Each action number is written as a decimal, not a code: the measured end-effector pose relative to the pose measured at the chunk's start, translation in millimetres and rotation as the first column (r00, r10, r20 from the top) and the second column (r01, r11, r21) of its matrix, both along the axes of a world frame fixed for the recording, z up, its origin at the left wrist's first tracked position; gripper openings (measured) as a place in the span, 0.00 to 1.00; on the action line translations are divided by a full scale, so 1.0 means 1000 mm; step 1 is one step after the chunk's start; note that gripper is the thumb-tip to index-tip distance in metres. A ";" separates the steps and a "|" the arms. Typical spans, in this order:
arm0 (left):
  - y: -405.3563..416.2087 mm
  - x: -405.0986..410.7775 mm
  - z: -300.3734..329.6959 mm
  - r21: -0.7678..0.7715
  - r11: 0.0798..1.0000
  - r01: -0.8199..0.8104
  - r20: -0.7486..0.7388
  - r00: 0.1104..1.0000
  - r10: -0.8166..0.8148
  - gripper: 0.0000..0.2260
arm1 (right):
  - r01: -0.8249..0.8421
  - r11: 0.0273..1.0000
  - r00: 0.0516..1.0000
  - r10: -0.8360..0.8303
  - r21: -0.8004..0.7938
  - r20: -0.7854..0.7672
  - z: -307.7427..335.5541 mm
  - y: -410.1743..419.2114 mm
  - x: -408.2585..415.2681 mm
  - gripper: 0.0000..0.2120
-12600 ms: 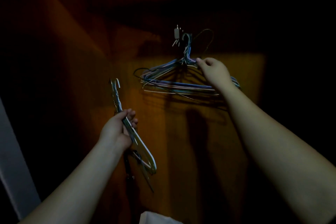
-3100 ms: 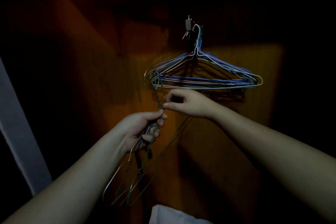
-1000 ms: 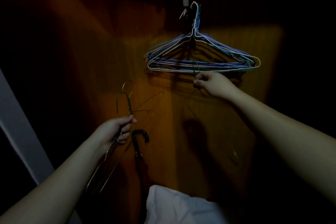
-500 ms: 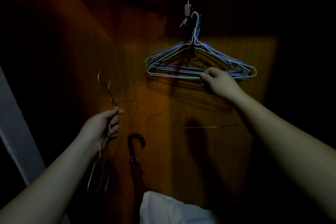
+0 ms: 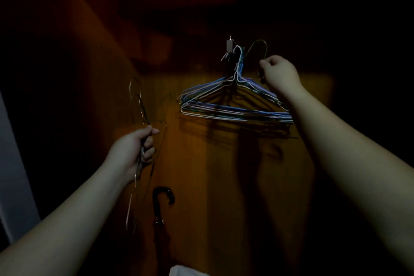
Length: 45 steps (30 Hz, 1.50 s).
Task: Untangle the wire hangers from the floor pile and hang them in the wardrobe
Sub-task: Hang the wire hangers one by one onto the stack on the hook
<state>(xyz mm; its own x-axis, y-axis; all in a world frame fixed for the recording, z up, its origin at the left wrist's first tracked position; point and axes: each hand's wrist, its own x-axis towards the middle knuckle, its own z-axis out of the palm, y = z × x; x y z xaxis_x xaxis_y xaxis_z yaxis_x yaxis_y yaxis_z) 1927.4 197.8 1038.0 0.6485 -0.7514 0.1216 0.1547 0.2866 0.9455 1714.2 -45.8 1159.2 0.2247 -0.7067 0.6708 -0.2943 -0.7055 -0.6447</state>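
— Wire, that's all I can make out in this gloom. What is each hand doing?

— From my seat at the feed: my right hand (image 5: 279, 74) is raised, fingers curled round a single dark green hanger (image 5: 259, 48), pinching it just under its hook. That hook arches up beside the metal hook fitting (image 5: 229, 46) on the wardrobe's back panel (image 5: 201, 163), close to it; I cannot tell whether it touches.

— And the ones already hung?

— A bunch of hung hangers (image 5: 235, 105), blue, white and lilac wire, dangles from that fitting against the orange-brown wood. Their shoulders fan out left and right, the right ends passing behind my right forearm. Their shadow falls on the panel just below.

— Your left?

— My left hand (image 5: 134, 148) sits lower and to the left, fist closed on a few thin hangers (image 5: 139, 105). Their hooks stick up above my thumb, and the wire bodies trail down below my wrist. How many there are, I can't count; the light is too poor.

— Anything else in there?

— A dark umbrella (image 5: 160, 208) stands upright under my left hand, its curved handle on top, well apart from the hung bunch. At the bottom edge there's a corner of white cloth (image 5: 186, 271), and a pale strip (image 5: 13, 175) runs down the far left.
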 end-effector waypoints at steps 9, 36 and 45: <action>-0.011 -0.010 0.030 -0.018 1.000 0.012 0.039 0.999 -0.011 0.09 | 0.068 0.998 0.995 -0.068 0.000 0.080 0.046 -0.023 0.035 0.11; -0.003 -0.021 0.033 0.020 0.999 0.045 0.057 0.997 -0.046 0.08 | 0.063 0.998 0.993 -0.064 -0.010 -0.095 0.017 -0.034 0.068 0.14; 0.019 -0.019 0.028 0.075 0.992 0.097 0.014 0.995 -0.098 0.08 | -0.069 0.911 0.998 0.065 -0.407 -0.022 -0.006 0.027 0.060 0.08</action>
<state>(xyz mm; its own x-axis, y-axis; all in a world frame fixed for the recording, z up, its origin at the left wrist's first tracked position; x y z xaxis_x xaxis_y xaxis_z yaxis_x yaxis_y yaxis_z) 1908.2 217.1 1065.9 0.5699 -0.8184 0.0738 0.1620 0.2000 0.9663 1773.8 -18.4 1153.7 0.2686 -0.3558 0.8951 -0.2409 -0.9246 -0.2952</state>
